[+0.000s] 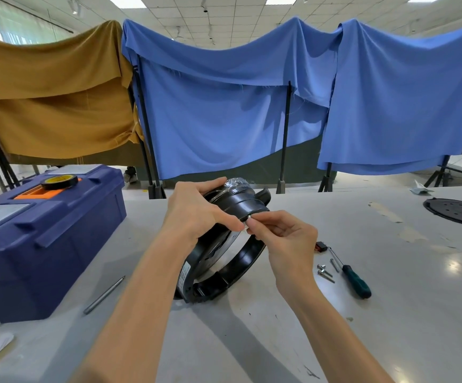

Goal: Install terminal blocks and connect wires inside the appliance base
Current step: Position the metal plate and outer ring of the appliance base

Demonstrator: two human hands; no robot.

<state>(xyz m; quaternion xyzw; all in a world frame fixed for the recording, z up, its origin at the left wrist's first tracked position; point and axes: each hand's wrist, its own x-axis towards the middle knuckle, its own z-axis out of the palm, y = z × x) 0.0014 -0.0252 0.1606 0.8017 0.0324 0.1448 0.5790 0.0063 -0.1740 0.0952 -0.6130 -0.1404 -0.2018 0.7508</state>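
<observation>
1. Appliance base (240, 207), a black round housing, stands tilted on its edge near the middle of our grey table (390, 313), its open underside turned toward the right hand.
2. Our left hand (193, 214) grips the upper part of the base, fingers curled over the top edge and thumb pressed near the rim. Our right hand (285, 239) pinches a small metal piece (247, 220) between thumb and fingertips, right at that rim.
3. We judge the job to be at an early or middle stage. A small red-and-black part (321, 247), possibly a terminal block, lies loose on the table just right of the base. Several screws (325, 273) and a green-handled screwdriver (355, 280) lie beside it unused, so fastening appears to remain.
4. No wires can be made out. The inside of the base is mostly hidden by the hands and its own wall, and the pinched piece is too small to identify.
5. Farther out, a blue toolbox (44, 244) carrying a roll of tape (59, 181) sits at the left, with a thin metal rod (104, 295) in front of it. A black round plate (456, 212) is cut off at the right edge.
</observation>
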